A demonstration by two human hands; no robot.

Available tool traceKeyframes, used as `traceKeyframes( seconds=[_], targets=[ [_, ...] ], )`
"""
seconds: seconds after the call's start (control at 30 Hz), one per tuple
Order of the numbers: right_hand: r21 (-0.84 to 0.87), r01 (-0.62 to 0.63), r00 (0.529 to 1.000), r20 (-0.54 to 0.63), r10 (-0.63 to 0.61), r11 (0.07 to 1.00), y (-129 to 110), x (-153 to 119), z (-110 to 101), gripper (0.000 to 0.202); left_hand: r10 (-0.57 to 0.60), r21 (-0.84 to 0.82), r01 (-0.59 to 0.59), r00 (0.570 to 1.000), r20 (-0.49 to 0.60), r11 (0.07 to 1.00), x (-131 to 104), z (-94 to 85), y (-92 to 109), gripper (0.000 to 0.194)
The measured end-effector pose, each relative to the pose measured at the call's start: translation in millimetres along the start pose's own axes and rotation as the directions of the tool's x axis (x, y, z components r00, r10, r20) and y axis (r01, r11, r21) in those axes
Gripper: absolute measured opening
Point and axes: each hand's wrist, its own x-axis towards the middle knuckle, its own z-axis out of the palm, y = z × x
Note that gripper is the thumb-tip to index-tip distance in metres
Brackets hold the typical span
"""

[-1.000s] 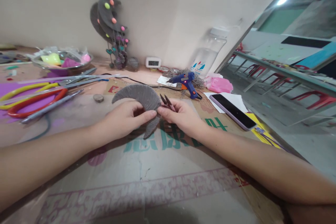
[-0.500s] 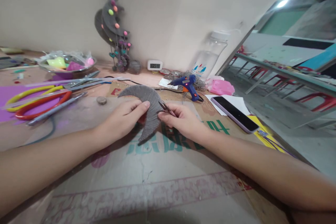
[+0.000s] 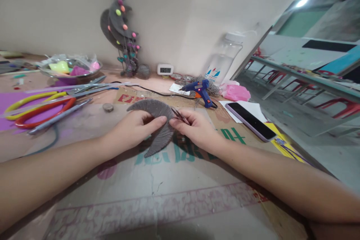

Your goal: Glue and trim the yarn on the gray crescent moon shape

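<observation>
A grey yarn-wrapped crescent moon (image 3: 161,137) is held above the cardboard-covered table. My left hand (image 3: 137,125) grips it from the inner curve, the thumb lying across its front face. My right hand (image 3: 194,125) is at the crescent's outer edge, closed around a pair of tweezers (image 3: 180,115) whose points aim up and left at the yarn. The right thumb and fingertips are very close to that edge; whether they touch it I cannot tell. Fingers behind the crescent are hidden.
Behind my hands lie a blue glue gun (image 3: 201,92), a small digital clock (image 3: 165,69) and a water bottle (image 3: 225,58). Scissors (image 3: 45,110) and a bowl of bagged clay (image 3: 70,70) are left; a phone (image 3: 251,122) lies right. A decorated crescent (image 3: 119,22) hangs against the wall.
The crescent has tilted and dropped slightly toward me. My left thumb has slid rightward across its face, nearer the outer edge. The right hand with the tweezers has barely moved.
</observation>
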Motion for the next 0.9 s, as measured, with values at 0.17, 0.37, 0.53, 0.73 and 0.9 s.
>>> traceKeyframes(
  seconds=[0.17,0.37,0.53,0.73,0.9],
  targets=[
    [0.038,0.027,0.999,0.029,-0.029,0.999,3.2,1.4,-2.7,0.029,0.009,0.002,-0.009,1.0,0.001,1.0,-0.1,1.3,-4.7,0.046],
    [0.121,0.037,0.999,0.017,-0.039,0.992,11.1,6.7,-8.7,0.036,0.064,-0.297,-0.034,0.994,0.092,0.954,-0.1,5.4,-8.0,0.028],
    [0.084,0.002,0.997,0.077,-0.009,0.996,11.8,6.9,-9.1,0.041,0.085,-0.326,-0.064,0.995,0.05,0.943,-1.6,2.7,-0.9,0.028],
    [-0.126,-0.027,0.997,0.063,0.035,0.992,6.2,2.4,-4.4,0.022,0.163,-0.316,-0.152,0.987,0.009,0.936,1.1,1.1,-3.9,0.018],
    [-0.104,-0.08,0.997,0.0,0.081,0.991,9.3,3.7,-2.2,0.023,0.086,-0.42,-0.055,0.995,0.055,0.906,0.2,1.9,-1.5,0.024]
  ],
)
